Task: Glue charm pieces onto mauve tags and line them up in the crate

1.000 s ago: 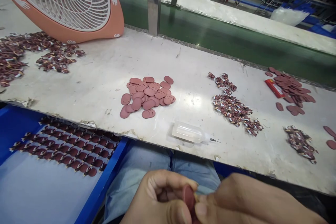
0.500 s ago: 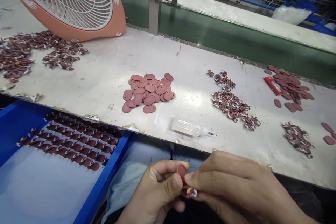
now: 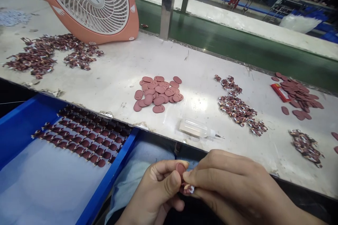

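Low at the front edge of the table, my left hand pinches a reddish-brown oval disc between thumb and fingers. My right hand meets it from the right, its thumb and fingers closed on a small brown figurine with white and tan parts. The figurine touches the disc's lower end; fingers hide how they join. Just beyond my hands lies a clear squeeze bottle with a needle tip pointing right. Behind it is a pile of matching oval discs.
A blue tray at lower left holds rows of figurines on discs. An orange fan stands at the back left beside piled figurines. More figurines, discs and a red box lie to the right.
The view has swung a little to the left, so the table's contents appear farther right. Both hands keep the same grip on the disc and figurine.
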`<control>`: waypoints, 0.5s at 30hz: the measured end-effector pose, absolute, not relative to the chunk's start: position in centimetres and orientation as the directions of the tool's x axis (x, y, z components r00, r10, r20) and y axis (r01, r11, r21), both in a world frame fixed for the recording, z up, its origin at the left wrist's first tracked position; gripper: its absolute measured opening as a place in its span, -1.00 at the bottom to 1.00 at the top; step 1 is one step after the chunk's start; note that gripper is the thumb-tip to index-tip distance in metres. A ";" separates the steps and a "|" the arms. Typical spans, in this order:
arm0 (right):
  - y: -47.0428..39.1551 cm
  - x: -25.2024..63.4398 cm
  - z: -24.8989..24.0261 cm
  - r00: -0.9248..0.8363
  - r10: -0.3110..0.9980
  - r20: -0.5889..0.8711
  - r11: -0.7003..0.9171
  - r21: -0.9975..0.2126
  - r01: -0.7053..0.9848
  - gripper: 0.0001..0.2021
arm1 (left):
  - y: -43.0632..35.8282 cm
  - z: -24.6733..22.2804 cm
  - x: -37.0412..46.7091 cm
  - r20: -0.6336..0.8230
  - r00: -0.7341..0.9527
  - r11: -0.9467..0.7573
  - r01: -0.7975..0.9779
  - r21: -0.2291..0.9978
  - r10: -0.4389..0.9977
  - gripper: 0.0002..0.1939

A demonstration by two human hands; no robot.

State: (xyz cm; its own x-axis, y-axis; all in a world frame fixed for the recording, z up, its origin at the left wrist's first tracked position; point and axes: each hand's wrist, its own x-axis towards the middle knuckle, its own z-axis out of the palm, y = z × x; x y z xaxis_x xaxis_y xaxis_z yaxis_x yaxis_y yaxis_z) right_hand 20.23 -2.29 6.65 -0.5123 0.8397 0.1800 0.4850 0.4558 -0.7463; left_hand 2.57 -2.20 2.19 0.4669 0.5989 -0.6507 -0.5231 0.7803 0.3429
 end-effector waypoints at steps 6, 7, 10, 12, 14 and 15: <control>-1.3 19.7 7.1 -0.563 0.814 0.142 0.455 -0.757 0.468 -0.82 | -2.1 2.1 1.9 -0.644 0.471 0.781 -0.514 0.355 0.603 -0.66; -1.3 19.7 7.2 -0.569 0.811 0.135 0.455 -0.757 0.469 -0.83 | -2.1 2.1 1.8 -0.638 0.476 0.780 -0.513 0.358 0.606 -0.66; -1.3 19.4 7.3 -0.584 0.802 0.125 0.455 -0.761 0.462 -0.83 | -2.0 1.9 1.5 -0.619 0.491 0.778 -0.512 0.365 0.613 -0.64; -1.2 19.1 7.5 -0.575 0.812 0.104 0.438 -0.759 0.481 -0.81 | -2.1 1.6 1.3 -0.604 0.500 0.773 -0.516 0.368 0.621 -0.64; -1.1 18.9 7.7 -0.574 0.813 0.100 0.440 -0.750 0.493 -0.82 | -2.1 1.3 1.3 -0.584 0.511 0.766 -0.531 0.364 0.631 -0.64; -1.1 18.8 7.7 -0.575 0.811 0.106 0.450 -0.741 0.498 -0.81 | -2.1 1.2 1.2 -0.571 0.514 0.759 -0.542 0.362 0.640 -0.65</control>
State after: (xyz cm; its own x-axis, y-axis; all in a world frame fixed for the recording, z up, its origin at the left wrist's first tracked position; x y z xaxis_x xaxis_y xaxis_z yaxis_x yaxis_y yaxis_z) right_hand 18.83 -1.06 7.74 -0.5753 0.8111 0.1058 0.4982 0.4501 -0.7411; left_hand 1.24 -2.12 1.18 0.5142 0.6398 -0.5712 -0.5421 0.7585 0.3616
